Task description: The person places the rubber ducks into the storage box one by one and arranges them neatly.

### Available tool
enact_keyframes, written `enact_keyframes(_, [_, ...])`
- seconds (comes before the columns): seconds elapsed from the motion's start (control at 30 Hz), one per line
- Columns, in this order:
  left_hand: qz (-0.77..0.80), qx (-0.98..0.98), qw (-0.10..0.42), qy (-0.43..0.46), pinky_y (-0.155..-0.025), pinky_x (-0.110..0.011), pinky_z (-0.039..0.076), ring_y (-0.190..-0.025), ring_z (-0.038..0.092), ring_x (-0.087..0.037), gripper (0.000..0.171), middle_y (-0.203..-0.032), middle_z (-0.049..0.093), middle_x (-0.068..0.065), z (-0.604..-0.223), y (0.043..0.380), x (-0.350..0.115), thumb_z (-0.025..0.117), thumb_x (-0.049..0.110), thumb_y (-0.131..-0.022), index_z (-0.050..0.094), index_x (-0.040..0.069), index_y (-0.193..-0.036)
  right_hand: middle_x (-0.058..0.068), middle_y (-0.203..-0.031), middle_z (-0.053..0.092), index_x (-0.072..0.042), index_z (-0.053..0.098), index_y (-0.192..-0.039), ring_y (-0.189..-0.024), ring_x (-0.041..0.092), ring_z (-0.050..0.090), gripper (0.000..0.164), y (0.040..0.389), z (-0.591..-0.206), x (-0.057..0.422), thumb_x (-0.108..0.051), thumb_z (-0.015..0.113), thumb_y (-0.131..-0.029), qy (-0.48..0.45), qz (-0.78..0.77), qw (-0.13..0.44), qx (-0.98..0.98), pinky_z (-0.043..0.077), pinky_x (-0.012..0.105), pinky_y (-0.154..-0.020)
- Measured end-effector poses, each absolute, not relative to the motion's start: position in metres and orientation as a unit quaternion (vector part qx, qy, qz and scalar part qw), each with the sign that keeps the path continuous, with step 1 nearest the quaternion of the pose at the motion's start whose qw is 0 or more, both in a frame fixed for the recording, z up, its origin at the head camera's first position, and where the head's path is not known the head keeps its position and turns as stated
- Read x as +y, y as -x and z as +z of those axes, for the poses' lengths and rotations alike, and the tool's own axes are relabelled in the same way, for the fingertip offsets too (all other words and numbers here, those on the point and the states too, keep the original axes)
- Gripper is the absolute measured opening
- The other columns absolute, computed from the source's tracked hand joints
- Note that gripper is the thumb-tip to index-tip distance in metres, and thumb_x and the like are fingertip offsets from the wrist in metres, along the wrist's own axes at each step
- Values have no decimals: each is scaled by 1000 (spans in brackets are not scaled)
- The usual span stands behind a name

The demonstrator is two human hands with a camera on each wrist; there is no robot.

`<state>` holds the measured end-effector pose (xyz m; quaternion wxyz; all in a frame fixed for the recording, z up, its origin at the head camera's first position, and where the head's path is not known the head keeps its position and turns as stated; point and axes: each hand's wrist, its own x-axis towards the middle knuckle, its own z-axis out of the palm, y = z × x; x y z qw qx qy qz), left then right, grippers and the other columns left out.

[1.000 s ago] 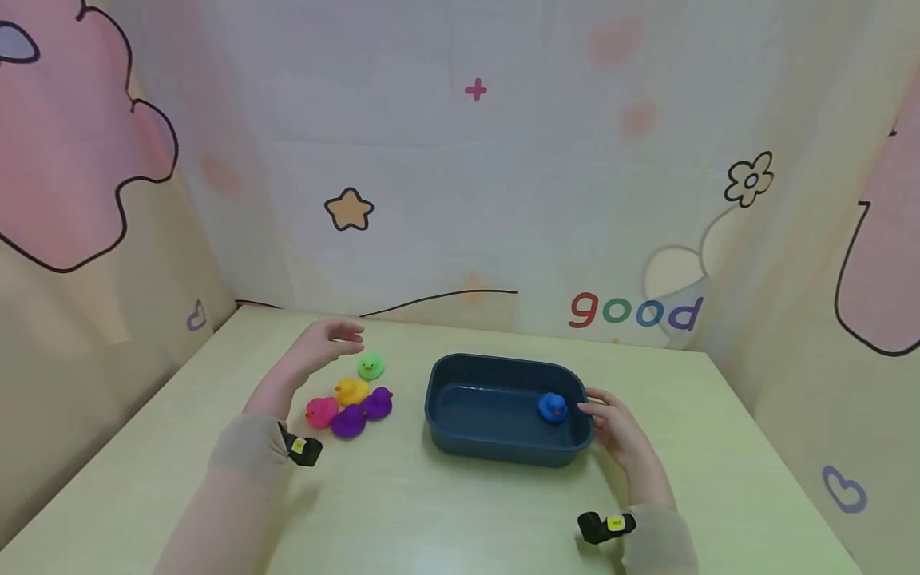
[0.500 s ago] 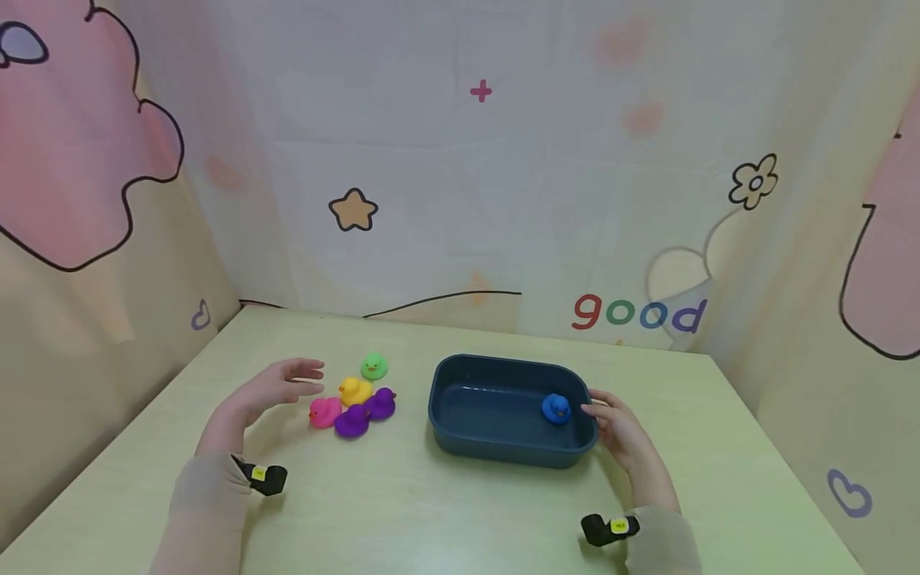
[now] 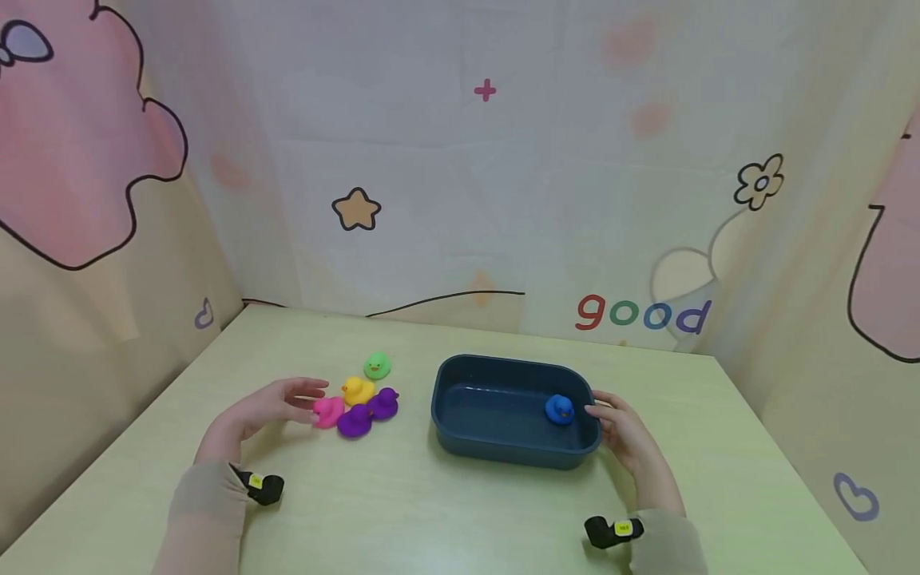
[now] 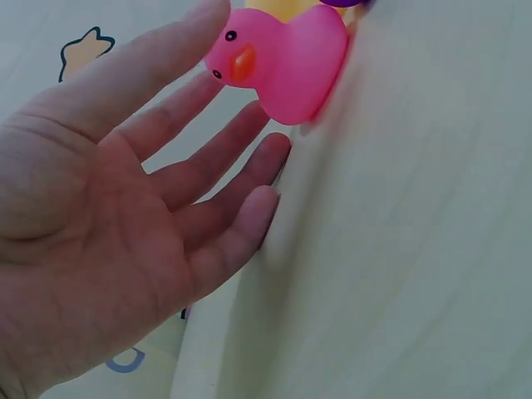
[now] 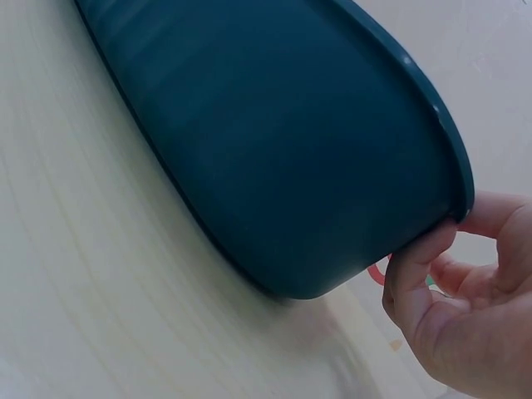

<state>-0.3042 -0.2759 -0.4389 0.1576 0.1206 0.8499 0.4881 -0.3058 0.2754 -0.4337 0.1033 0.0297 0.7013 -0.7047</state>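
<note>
In the head view my left hand is beside a pink rubber duck. The left wrist view shows its fingers loosely bent and spread, with the thumb in front of the edge of the duck's head; whether they touch it cannot be told. A yellow duck, two purple ducks and a green duck sit close by. My right hand holds the right end of a dark blue plastic tub, thumb and index finger at its rim. Inside the tub, near that end, sits a blue duck.
Everything stands on a pale wooden table. A printed curtain hangs behind the table and along both sides. A black wrist camera sits on the left cuff, another camera on the right.
My left hand has drawn back from near the green duck, gone left and toward me, then come in beside the pink duck. The right hand keeps its place at the tub.
</note>
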Motion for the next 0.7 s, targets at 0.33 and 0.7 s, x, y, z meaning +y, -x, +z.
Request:
enact_keyframes(0.33, [485,852,143,-137,-109,-60,34,-130,46,-45,65,-142,48,-27,-448,306,-273,74,8,-83,46,-3,-141,-14,-84,63,3,25,-145,-69,1,59,56,306,-434,275,-12,52,-99,-31,-711,104,695,50,17,-69])
enact_keyframes(0.7, [475,862,143,-103,-105,-57,37,-121,50,-34,55,-131,58,-19,-449,307,-265,75,9,-83,57,1,-134,-13,-85,62,3,25,-145,-69,1,57,55,306,-436,277,-13,51,-99,-29,-708,102,698,50,16,-69])
